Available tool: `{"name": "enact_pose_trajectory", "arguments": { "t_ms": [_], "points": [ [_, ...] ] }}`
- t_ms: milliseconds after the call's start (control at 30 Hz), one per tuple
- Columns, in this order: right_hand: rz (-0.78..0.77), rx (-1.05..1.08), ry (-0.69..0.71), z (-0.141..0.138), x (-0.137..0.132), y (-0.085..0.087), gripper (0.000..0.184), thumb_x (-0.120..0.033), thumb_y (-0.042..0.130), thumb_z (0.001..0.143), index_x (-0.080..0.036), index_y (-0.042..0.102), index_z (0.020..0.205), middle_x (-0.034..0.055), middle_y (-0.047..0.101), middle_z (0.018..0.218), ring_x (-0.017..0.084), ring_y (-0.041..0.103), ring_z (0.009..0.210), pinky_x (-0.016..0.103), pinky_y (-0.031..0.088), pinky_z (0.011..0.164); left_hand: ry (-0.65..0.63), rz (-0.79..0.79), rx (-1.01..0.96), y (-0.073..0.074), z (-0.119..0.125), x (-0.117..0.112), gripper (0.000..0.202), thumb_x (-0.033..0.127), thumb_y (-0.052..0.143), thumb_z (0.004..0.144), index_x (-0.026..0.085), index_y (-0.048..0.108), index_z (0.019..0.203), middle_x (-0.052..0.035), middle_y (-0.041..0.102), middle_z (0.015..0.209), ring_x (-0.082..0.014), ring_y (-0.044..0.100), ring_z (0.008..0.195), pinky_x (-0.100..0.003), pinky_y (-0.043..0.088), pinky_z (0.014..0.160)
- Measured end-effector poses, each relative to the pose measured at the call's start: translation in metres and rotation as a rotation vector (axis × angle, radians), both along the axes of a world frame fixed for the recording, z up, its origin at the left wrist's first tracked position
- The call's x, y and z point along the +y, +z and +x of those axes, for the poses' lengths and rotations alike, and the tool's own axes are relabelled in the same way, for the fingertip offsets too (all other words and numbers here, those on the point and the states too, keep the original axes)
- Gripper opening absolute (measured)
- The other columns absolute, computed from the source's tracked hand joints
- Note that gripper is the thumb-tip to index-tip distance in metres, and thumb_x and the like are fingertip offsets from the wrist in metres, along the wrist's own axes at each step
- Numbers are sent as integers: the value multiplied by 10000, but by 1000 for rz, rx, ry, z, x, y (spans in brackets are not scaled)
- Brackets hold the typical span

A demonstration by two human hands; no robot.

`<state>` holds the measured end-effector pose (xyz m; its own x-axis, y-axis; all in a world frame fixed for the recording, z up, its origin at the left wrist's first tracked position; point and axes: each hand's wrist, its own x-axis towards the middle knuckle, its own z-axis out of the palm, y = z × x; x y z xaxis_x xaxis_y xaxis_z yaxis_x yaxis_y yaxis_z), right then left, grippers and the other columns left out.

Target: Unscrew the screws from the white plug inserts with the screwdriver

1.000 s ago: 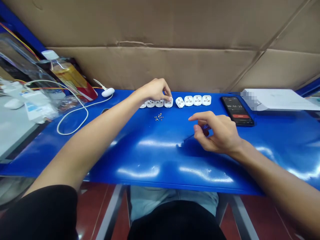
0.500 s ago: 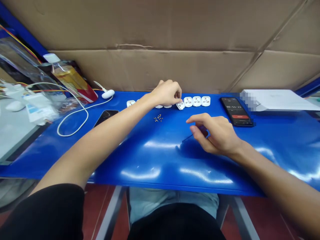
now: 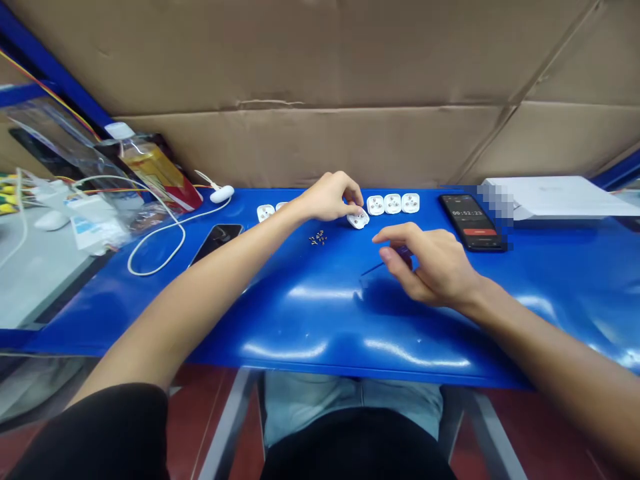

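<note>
My left hand (image 3: 331,196) reaches across the blue table (image 3: 300,313) and pinches a small white plug part (image 3: 358,219), drawn a little out of the row at the back. Three more white plug parts (image 3: 393,203) stand to its right, and others (image 3: 265,212) lie to the left behind my forearm. My right hand (image 3: 430,263) rests on the table with fingers curled round a small purple-handled screwdriver (image 3: 395,257), its thin shaft pointing left. A little heap of tiny brass screws (image 3: 317,237) lies between the hands.
A phone (image 3: 470,220) showing a timer lies at the right, beside a white box (image 3: 560,197). Another dark phone (image 3: 217,239) and a looped white cable (image 3: 160,250) lie at the left. Plastic bags and a bottle (image 3: 145,167) crowd the left edge. Cardboard walls the back.
My left hand moved right along the row, took hold of the tilted plug part and pulled it slightly toward me. My right hand stayed about where it was with the screwdriver.
</note>
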<state>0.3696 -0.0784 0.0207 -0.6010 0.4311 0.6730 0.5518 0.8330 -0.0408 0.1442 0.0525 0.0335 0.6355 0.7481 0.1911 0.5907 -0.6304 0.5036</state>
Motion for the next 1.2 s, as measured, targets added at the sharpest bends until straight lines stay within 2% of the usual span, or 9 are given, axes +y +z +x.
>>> {"name": "enact_pose_trajectory", "arguments": {
  "t_ms": [167, 333, 400, 500, 633, 833, 933, 1067, 1200],
  "points": [
    [-19, 20, -27, -1, 1, -3, 138, -257, 535, 1061, -215, 617, 1163, 6, 782, 815, 165, 693, 564, 284, 467, 552, -46, -184, 20, 14, -22, -36, 196, 314, 764, 869, 173, 864, 959, -47, 830, 905, -181, 722, 785, -275, 490, 716],
    [-24, 67, -21, -5, 2, -13, 155, -367, 618, 1064, -228, 627, 1131, -11, 800, 813, 178, 763, 637, 269, 488, 545, 15, -196, 176, 11, -45, -80, 231, 375, 715, 926, 205, 871, 934, -36, 834, 917, -205, 731, 799, -292, 484, 714],
    [-44, 61, -15, -7, 3, -15, 151, -375, 630, 1063, -235, 632, 1120, -14, 807, 831, 174, 769, 651, 263, 505, 557, 86, -189, 139, 8, -52, -93, 286, 431, 681, 967, 217, 866, 1003, -44, 833, 959, -217, 725, 814, -304, 487, 717],
    [-72, 59, -25, -7, 5, -16, 102, -343, 600, 1077, -251, 636, 1102, -11, 815, 887, 155, 756, 638, 257, 522, 574, 146, -180, 6, 4, -61, -106, 391, 527, 712, 961, 232, 821, 1195, -61, 812, 1156, -240, 723, 988, -321, 525, 843],
    [-126, 82, -51, -6, 9, -15, 87, -302, 551, 1093, -249, 620, 1096, -6, 811, 911, 143, 745, 629, 250, 521, 570, 96, -201, 23, -1, -63, -113, 632, 579, 856, 826, 234, 753, 1346, -57, 787, 1202, -233, 705, 980, -324, 530, 847],
    [-160, 99, -30, -6, 11, -20, 52, -278, 578, 1077, -248, 618, 1090, -8, 810, 889, 142, 742, 615, 251, 517, 555, 48, -219, 44, -7, -60, -113, 479, 498, 830, 880, 212, 795, 1262, -37, 798, 1051, -206, 698, 916, -308, 507, 787],
    [-162, 127, -42, -6, 9, -20, 70, -297, 583, 1074, -253, 637, 1066, -14, 802, 847, 153, 743, 600, 264, 514, 547, 21, -227, 34, -8, -62, -111, 490, 502, 844, 862, 218, 798, 1259, -40, 795, 1055, -207, 690, 919, -307, 507, 783],
    [-149, 107, -24, -7, 7, -16, 129, -331, 563, 1085, -252, 650, 1030, -14, 796, 812, 151, 729, 575, 262, 504, 535, 3, -223, 29, -8, -63, -110, 400, 436, 835, 876, 218, 810, 1210, -36, 791, 1044, -201, 674, 902, -293, 487, 767],
    [-135, 67, -22, -8, 7, -15, 141, -346, 554, 1092, -254, 646, 1039, -29, 776, 761, 136, 702, 541, 243, 494, 535, 12, -216, 23, -9, -63, -109, 406, 468, 838, 870, 221, 817, 1192, -32, 786, 1010, -197, 674, 883, -284, 472, 742]
  ]
}}
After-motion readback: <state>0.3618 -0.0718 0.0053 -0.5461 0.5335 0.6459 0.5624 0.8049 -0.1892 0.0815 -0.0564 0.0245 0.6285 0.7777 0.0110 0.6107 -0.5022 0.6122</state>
